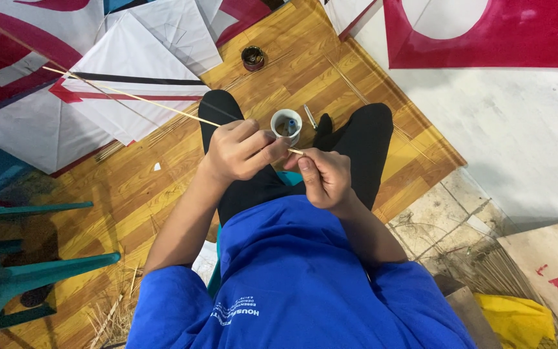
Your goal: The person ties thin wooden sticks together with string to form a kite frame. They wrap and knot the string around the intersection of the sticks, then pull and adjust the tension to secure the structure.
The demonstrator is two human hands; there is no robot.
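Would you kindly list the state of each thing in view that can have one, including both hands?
Left hand: closed around the stick.
Right hand: pinching the stick's near end.
Thin stick: held in both hands, slanting up to the left over the kites.
White cup: upright, open, on the floor between the knees.
Dark jar: upright, open, on the floor.
White kites: lying flat, overlapping.
Green stool: tipped on its side.

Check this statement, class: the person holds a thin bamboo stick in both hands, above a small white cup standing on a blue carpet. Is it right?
Not quite. The head view shows the white cup standing on a wooden floor, not a blue carpet. The rest holds: the left hand and right hand both grip the thin bamboo stick.
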